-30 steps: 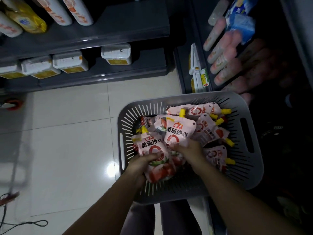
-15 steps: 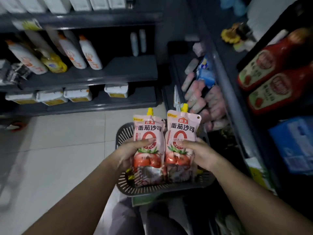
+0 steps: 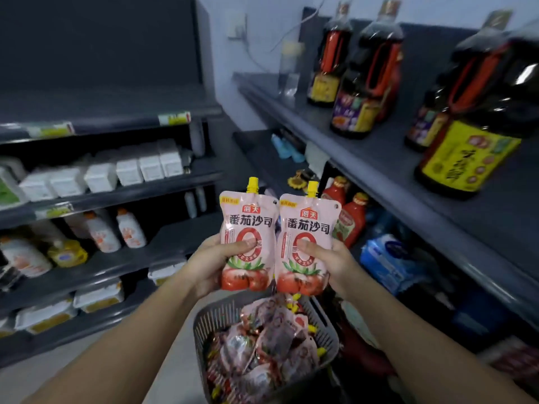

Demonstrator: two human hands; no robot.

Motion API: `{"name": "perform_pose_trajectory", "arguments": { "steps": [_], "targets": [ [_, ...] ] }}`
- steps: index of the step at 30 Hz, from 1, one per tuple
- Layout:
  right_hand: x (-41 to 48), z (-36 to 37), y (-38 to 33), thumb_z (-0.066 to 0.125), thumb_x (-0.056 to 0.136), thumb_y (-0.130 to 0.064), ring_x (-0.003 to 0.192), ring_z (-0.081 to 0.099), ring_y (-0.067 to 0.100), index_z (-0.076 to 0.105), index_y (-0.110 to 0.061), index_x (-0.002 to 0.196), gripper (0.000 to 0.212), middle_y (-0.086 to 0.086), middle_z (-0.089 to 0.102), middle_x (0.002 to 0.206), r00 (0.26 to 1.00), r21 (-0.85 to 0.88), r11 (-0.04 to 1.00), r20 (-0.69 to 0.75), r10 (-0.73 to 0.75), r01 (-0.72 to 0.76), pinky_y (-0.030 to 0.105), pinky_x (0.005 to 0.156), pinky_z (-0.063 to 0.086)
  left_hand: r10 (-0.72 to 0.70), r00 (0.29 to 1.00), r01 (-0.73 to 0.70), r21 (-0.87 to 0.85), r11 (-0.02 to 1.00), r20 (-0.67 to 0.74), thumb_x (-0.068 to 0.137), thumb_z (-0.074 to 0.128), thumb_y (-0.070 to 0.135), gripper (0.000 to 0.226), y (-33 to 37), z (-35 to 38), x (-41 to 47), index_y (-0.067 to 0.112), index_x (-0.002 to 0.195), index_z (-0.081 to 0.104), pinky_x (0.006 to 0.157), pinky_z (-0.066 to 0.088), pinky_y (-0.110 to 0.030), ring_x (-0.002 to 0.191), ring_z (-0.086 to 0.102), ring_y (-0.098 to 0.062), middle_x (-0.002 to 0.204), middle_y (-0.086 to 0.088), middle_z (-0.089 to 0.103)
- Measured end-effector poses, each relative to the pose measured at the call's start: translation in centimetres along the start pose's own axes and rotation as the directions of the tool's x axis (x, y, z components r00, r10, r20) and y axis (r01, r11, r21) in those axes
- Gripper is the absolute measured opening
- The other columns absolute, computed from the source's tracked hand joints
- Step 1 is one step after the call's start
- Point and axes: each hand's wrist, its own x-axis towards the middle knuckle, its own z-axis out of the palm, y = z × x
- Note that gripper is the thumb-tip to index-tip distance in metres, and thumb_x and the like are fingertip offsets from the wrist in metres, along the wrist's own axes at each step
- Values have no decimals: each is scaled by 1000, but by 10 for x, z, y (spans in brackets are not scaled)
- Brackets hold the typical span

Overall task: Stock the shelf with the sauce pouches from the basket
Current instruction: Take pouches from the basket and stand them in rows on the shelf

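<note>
I hold two pink tomato sauce pouches with yellow caps upright and side by side in front of me. My left hand (image 3: 211, 265) grips the left pouch (image 3: 248, 225) and my right hand (image 3: 329, 262) grips the right pouch (image 3: 307, 228). Below them the grey slotted basket (image 3: 217, 316) holds several more pouches (image 3: 262, 345) in a heap. The dark shelf unit (image 3: 388, 176) on my right rises just beyond the pouches.
Large dark soy sauce bottles (image 3: 364, 77) stand on the upper right shelf. Red ketchup bottles (image 3: 351, 220) and a blue pack (image 3: 388, 260) sit on the shelf below. The left shelving (image 3: 116, 196) carries white boxes and white bottles. Pale floor tiles (image 3: 175, 360) lie left of the basket.
Both hands lifted one pouch each out of the basket and raised them to shelf height. My view tilted up from the basket to the shelves.
</note>
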Motion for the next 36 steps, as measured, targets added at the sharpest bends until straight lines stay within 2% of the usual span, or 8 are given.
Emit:
{"name": "perform_pose_trajectory", "arguments": {
  "steps": [4, 9, 13, 18, 23, 28, 31, 36],
  "targets": [
    [-51, 13, -36, 65, 77, -3, 78, 73, 19, 67, -8, 98, 22, 5, 76, 87, 983, -25, 988, -101, -152, 150, 27, 66, 59, 88, 986, -95, 41, 995, 143, 69, 69, 5, 31, 36, 23, -33, 7, 100, 67, 59, 58, -29, 71, 73, -21, 85, -10, 76],
    [-128, 14, -69, 71, 70, -10, 85, 71, 26, 69, -2, 101, 32, 15, 74, 99, 934, -119, 961, -236, -270, 248, 34, 75, 59, 149, 935, -177, 60, 982, 322, 61, 69, 6, 37, 59, 64, -73, 6, 98, 68, 58, 58, -28, 69, 73, -20, 84, -10, 76],
    [-196, 0, -88, 67, 79, -3, 83, 72, 22, 70, -7, 97, 19, 10, 75, 96, 856, -178, 941, -393, -336, 288, 30, 72, 59, 144, 864, -183, 34, 982, 482, 63, 67, 3, 34, 59, 116, -102, 5, 97, 68, 58, 58, -29, 73, 73, -22, 92, -14, 75],
    [-287, -30, -103, 70, 78, -5, 82, 73, 23, 70, -7, 95, 18, 10, 75, 93, 734, -245, 921, -557, -389, 303, 32, 72, 59, 94, 763, -189, 81, 979, 640, 61, 68, 6, 39, 42, 192, -134, 7, 100, 68, 65, 60, -32, 77, 73, -24, 94, -13, 75],
    [-370, -68, -109, 73, 76, -7, 88, 72, 27, 70, -4, 101, 25, 12, 75, 97, 585, -289, 902, -688, -429, 322, 35, 75, 59, 69, 698, -166, 67, 984, 713, 60, 68, 3, 38, 5, 272, -163, 6, 98, 67, 60, 59, -30, 73, 73, -22, 89, -12, 76],
    [-449, -120, -109, 76, 64, -13, 84, 72, 28, 71, -3, 97, 34, 14, 75, 94, 464, -303, 893, -772, -434, 332, 35, 72, 57, 20, 637, -165, 110, 980, 771, 75, 64, -8, 24, -32, 359, -193, 4, 95, 67, 53, 57, -28, 66, 72, -21, 81, -11, 76],
    [-496, -156, -112, 76, 65, -11, 86, 72, 29, 70, -3, 98, 34, 15, 74, 95, 405, -308, 895, -810, -425, 323, 36, 75, 59, -14, 607, -173, 149, 974, 795, 75, 65, -7, 24, -53, 413, -209, 5, 96, 67, 61, 59, -31, 71, 73, -22, 87, -12, 76],
    [-560, -215, -112, 71, 75, -2, 80, 73, 24, 69, -3, 98, 24, 12, 76, 91, 338, -342, 886, -831, -441, 314, 26, 61, 58, -9, 585, -200, 154, 968, 811, 73, 69, -7, 31, -90, 492, -223, 11, 99, 66, 65, 58, -30, 80, 73, -22, 94, -10, 75]
  ]
}}
